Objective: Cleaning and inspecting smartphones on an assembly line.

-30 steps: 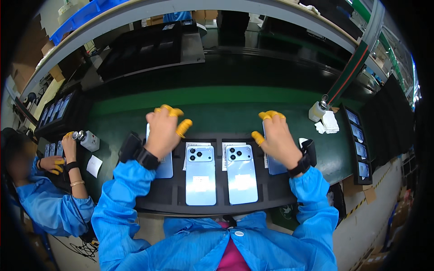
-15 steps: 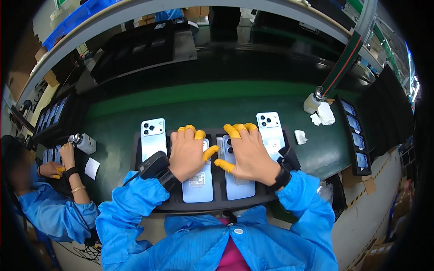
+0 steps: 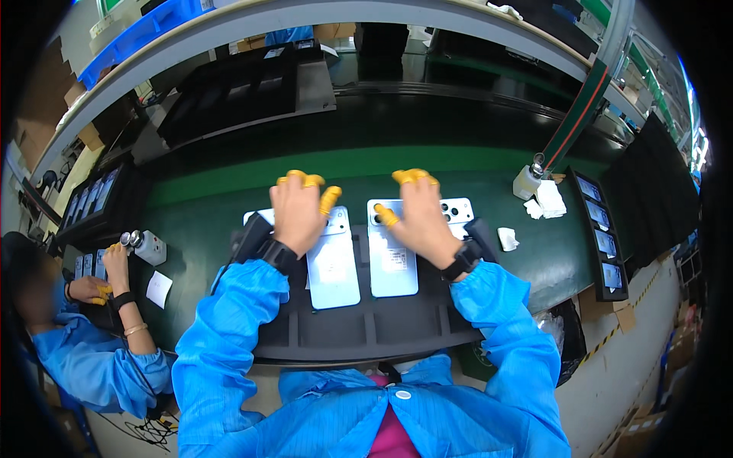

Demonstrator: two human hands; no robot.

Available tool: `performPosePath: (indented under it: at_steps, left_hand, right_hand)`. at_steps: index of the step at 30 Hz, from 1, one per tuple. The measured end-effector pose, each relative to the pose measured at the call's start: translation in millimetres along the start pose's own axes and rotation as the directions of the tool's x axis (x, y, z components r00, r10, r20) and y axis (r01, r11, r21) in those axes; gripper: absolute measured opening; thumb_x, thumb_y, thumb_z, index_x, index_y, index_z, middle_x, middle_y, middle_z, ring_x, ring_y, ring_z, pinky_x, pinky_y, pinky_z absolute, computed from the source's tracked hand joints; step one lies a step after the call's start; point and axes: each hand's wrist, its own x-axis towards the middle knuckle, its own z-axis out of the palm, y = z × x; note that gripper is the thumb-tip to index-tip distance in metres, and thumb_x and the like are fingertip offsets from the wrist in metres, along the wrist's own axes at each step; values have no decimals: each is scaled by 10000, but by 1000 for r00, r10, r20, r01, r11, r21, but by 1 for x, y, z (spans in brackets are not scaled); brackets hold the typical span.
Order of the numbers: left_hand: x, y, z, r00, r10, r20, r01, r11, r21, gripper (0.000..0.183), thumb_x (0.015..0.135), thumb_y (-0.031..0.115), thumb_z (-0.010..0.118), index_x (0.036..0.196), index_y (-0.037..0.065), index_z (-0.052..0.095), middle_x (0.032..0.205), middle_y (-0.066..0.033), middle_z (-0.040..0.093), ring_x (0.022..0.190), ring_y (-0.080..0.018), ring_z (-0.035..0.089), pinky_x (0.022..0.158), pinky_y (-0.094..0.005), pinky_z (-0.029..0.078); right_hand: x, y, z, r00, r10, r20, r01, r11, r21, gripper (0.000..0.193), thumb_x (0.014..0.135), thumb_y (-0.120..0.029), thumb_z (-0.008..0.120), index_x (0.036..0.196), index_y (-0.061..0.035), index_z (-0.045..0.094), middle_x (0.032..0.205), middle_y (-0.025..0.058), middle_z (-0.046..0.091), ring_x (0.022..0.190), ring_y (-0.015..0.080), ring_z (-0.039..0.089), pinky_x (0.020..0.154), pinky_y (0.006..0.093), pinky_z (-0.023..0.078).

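Two light-blue phones, the left inner phone [image 3: 334, 267] and the right inner phone [image 3: 393, 267], lie camera side up over a black slotted tray [image 3: 336, 336]. My left hand [image 3: 299, 214] stretches past the left phone's far end, yellow cots on its fingertips, thumb by the camera corner. Its fingers are spread. My right hand [image 3: 420, 221] reaches forward likewise, fingers extended, the cotted thumb over the right phone's camera area. An outer phone [image 3: 456, 210] shows partly beyond my right hand. Another outer phone [image 3: 258, 217] is mostly hidden by my left wrist.
A co-worker [image 3: 99, 343] sits at the left beside a dispenser bottle [image 3: 149, 248] and white paper [image 3: 158, 288]. At right are a second bottle [image 3: 527, 181], white wipes [image 3: 550, 200], a crumpled wipe [image 3: 508, 239] and a phone rack [image 3: 603, 237]. A shelf beam [image 3: 397, 11] crosses above.
Both inner phones have moved away from me, baring the tray's near slots. My hands have gone forward with them, and the outer phones are now more covered.
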Motion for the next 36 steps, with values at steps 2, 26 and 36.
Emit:
performPosePath:
  at_steps: [2, 26, 36]
  left_hand:
    - [-7, -24, -7, 988, -138, -65, 146, 981, 126, 341, 826, 224, 665, 1075, -4, 624, 1084, -180, 552, 988, -343, 527, 828, -438, 420]
    - [-13, -33, -41, 970, -242, 17, 242, 970, 23, 456, 780, 213, 742, 1111, -65, 596, 1219, -259, 485, 1118, -416, 494, 901, -435, 449]
    - [-52, 104, -47, 737, 671, 82, -535, 653, -537, 533, 758, 231, 738, 1207, 5, 564, 1265, -198, 512, 1192, -370, 470, 1033, -424, 365]
  right_hand:
    - [4, 19, -8, 992, 113, -48, -115, 992, -55, 504, 787, -266, 703, 1113, 79, 532, 1148, 272, 470, 1081, 422, 442, 907, 492, 391]
    - [-81, 1, -107, 867, -20, 497, 6, 1000, 30, 167, 681, -30, 631, 825, 14, 559, 843, 195, 558, 815, 381, 577, 711, 453, 487]
    - [-85, 34, -100, 879, 142, 456, -282, 925, 255, 185, 657, -69, 655, 811, 24, 614, 776, 200, 631, 676, 361, 624, 638, 397, 512]
